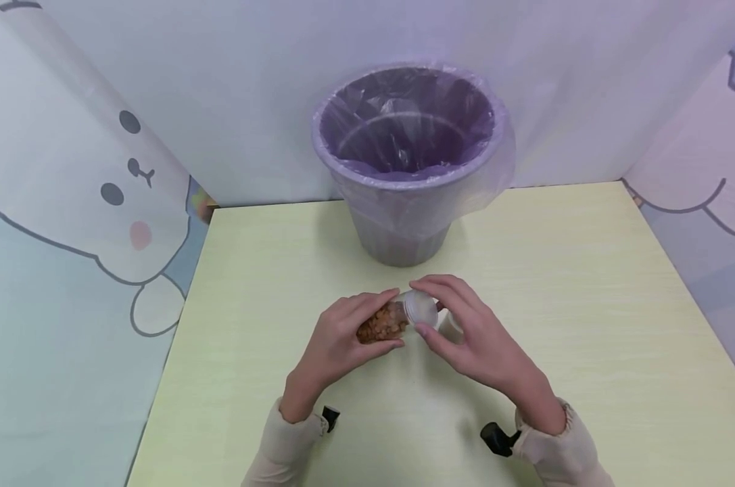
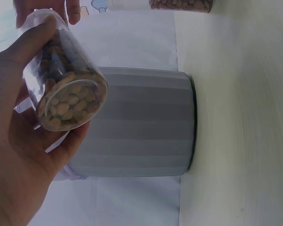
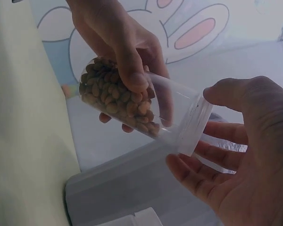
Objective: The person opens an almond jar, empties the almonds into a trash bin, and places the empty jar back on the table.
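A clear plastic jar (image 1: 382,325) part-filled with brown nuts lies tilted on its side above the table, in front of the bin. My left hand (image 1: 341,338) grips the jar's body, thumb below and fingers over the top. My right hand (image 1: 464,333) holds the jar's white lid (image 1: 420,310) between thumb and fingers. In the left wrist view the jar's base (image 2: 70,101) faces the camera in my left hand (image 2: 14,160). In the right wrist view my right hand (image 3: 245,160) cups the lid (image 3: 195,127), with the jar (image 3: 122,101) and my left hand (image 3: 118,42) beyond it.
A grey bin (image 1: 410,203) lined with a clear plastic bag stands at the back middle of the pale yellow-green table (image 1: 586,304). A second nut jar (image 2: 179,4) with a white lid stands on the table by my right hand. Cartoon-printed sheets wall in the table.
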